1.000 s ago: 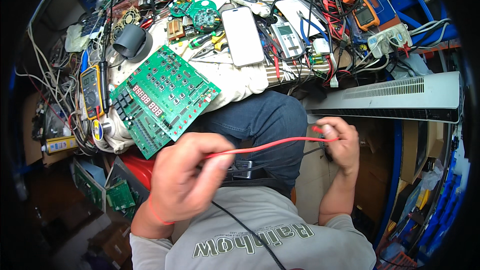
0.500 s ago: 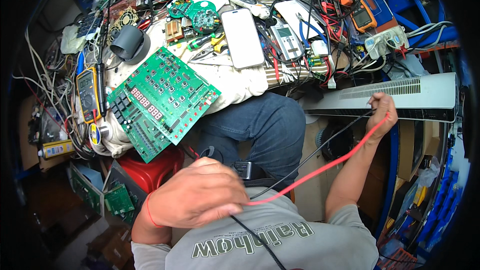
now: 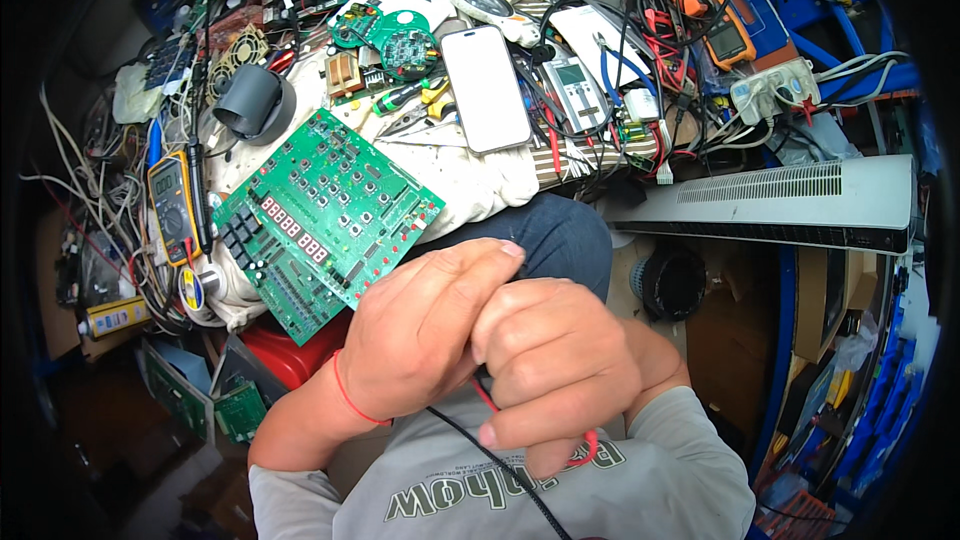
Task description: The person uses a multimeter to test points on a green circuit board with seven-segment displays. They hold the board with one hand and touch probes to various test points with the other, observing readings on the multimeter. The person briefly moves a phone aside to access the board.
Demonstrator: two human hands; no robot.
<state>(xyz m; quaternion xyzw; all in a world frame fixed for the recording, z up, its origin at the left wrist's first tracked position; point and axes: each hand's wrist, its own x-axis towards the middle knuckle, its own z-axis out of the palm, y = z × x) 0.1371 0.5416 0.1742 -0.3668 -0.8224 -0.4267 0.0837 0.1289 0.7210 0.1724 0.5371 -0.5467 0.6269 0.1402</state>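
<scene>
— Look, the right hand (image 3: 555,365) was stretched out far to the side half a second ago, drawing the red wire (image 3: 585,445) taut. Now it's coming back in against the left hand (image 3: 425,330).

— So the wire is gathering up rather than stretching?

— Seems so. Both hands are bunching close to the chest, knuckles up, touching each other. The right fingers are clenching around the red wire, a loop peeking out below. The left fingers are curling shut beside them; a black wire (image 3: 500,465) is trailing down. The green circuit board (image 3: 325,220) is lying untouched on the surface.
</scene>
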